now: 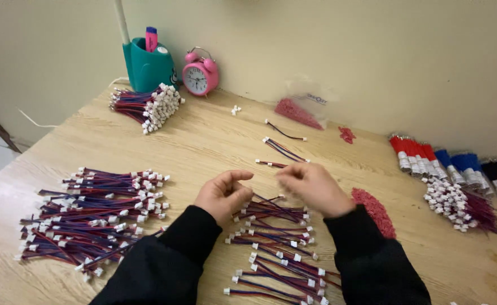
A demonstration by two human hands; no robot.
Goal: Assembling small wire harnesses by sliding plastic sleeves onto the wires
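Hovering over a near row of thin red-and-blue wire leads (276, 248) with white plastic plugs on the pale wooden table (214, 141), left hand (223, 195) loosely curled, right hand (310, 186) pinching, contents too small to tell.

Short wire leads (274, 248): thin red, blue and dark strands, each tipped with small white plug housings. Laid flat in a loose stack of rows on the wooden tabletop, near centre, running mostly left to right, some crossing. The far end of the stack lies directly under both hands; near rows reach the bottom edge of view.
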